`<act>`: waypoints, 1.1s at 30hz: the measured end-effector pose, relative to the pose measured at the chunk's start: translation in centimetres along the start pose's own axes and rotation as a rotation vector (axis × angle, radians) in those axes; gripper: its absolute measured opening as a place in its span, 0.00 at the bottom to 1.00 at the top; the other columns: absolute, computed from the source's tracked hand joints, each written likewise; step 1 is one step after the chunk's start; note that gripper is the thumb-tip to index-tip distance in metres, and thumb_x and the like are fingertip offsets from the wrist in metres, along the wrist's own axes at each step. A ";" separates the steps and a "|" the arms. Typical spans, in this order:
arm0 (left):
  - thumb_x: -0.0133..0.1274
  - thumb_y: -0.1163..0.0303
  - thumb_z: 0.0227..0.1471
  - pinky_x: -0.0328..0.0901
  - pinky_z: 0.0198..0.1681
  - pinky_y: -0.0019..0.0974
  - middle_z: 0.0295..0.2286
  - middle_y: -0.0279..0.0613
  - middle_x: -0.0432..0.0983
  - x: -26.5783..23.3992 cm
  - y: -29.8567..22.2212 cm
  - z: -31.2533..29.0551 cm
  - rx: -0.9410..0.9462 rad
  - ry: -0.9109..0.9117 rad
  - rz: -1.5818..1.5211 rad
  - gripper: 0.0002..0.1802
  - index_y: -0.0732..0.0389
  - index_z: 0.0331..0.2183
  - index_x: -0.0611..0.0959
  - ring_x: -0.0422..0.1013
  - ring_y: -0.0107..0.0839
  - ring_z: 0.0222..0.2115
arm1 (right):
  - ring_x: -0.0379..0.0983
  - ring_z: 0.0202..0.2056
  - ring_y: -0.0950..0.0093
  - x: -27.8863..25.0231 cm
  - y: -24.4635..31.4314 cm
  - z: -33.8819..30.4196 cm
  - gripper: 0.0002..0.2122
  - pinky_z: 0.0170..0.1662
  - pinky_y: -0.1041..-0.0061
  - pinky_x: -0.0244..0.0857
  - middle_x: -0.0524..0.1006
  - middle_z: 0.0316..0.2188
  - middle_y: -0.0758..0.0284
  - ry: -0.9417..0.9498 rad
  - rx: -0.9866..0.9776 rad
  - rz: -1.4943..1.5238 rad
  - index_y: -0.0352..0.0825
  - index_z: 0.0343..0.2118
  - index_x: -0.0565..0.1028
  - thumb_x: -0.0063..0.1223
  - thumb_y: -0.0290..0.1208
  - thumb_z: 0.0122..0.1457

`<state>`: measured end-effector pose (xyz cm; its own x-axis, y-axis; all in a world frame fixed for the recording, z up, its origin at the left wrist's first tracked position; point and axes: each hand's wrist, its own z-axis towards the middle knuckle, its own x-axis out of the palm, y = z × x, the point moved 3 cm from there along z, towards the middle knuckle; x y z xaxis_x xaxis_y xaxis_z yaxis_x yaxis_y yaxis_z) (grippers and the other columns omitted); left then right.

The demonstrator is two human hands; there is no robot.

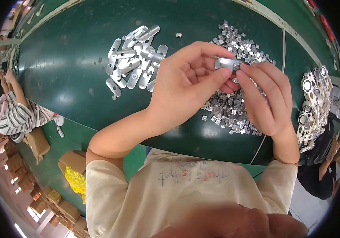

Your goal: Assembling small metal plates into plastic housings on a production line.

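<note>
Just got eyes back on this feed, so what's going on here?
A person's left hand holds a silver metal plate above a green table. The right hand has its fingertips at the plate's right end; whether they grip it is unclear. More plates lie piled to the left, with small square pieces heaped beneath the hands.

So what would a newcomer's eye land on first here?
Probably the shiny oblong metal plate in the fingers of the left hand, with the right hand at its right end. Next, the heap of small silver pieces spread beneath and around the hands on the green table, then the pile of similar plates left of the left hand.
</note>
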<state>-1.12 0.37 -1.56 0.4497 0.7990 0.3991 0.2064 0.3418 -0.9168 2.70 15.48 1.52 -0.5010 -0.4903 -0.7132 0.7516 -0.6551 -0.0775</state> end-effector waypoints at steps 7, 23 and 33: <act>0.49 0.80 0.50 0.70 0.36 0.27 0.30 0.48 0.75 -0.6 0.5 0.9 -0.158 -0.060 -0.053 0.13 0.70 0.40 0.72 0.74 0.29 0.30 | 0.71 0.34 0.65 0.1 -2.7 -1.0 0.17 0.39 0.72 0.65 0.74 0.34 0.57 -0.138 0.413 0.577 0.27 0.40 0.65 0.56 0.18 0.46; 0.48 0.81 0.50 0.70 0.37 0.30 0.33 0.49 0.74 -1.4 1.1 1.5 -0.073 -0.003 0.012 0.13 0.71 0.41 0.69 0.73 0.30 0.31 | 0.62 0.48 0.52 6.5 -35.1 -3.2 0.31 0.48 0.58 0.61 0.63 0.48 0.49 0.508 1.250 -0.331 0.43 0.53 0.58 0.53 0.50 0.48; 0.49 0.81 0.50 0.69 0.36 0.27 0.32 0.46 0.75 -1.8 0.6 2.2 -0.130 -0.031 0.086 0.15 0.69 0.41 0.69 0.73 0.29 0.32 | 0.68 0.37 0.66 13.6 -42.6 -6.8 0.16 0.41 0.67 0.64 0.71 0.35 0.58 0.059 1.195 0.194 0.44 0.48 0.63 0.43 0.32 0.56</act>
<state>-3.75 0.26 -2.87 0.4443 0.8381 0.3166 0.2794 0.2061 -0.9378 -33.20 40.58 -9.65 -0.3800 -0.6326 -0.6748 -0.0741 -0.7064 0.7040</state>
